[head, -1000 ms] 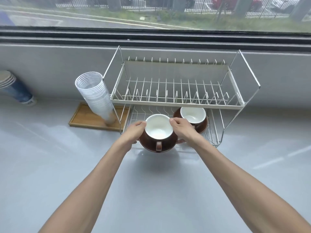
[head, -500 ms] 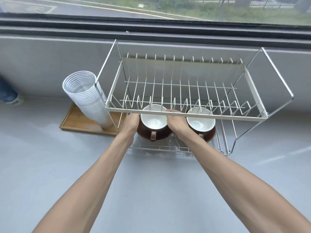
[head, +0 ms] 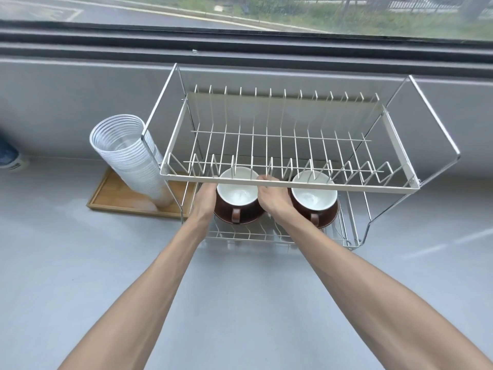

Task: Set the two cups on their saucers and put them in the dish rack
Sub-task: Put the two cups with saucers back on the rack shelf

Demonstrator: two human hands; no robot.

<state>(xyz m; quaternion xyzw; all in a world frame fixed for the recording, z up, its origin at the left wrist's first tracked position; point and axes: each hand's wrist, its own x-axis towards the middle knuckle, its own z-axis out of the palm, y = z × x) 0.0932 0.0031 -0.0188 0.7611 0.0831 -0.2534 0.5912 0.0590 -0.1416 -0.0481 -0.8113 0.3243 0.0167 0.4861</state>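
Observation:
Two brown cups with white insides stand on brown saucers on the lower shelf of a two-tier wire dish rack [head: 290,184]. The left cup [head: 237,192] has its handle facing me and sits on its saucer [head: 248,218]. My left hand [head: 205,198] holds it on its left side and my right hand [head: 272,197] on its right side. The right cup [head: 313,194] stands free on its own saucer [head: 329,218] just beyond my right hand. The rack's upper shelf hides my fingertips and the cups' far rims.
A tilted stack of clear plastic cups [head: 128,156] rests on a wooden tray [head: 117,198] left of the rack. A blue-and-white paper cup [head: 9,160] lies at the far left edge. The grey counter ends at a wall under a window.
Both hands have carried the left cup and saucer from the rack's front edge further in under the upper shelf, beside the right cup. My head has moved closer.

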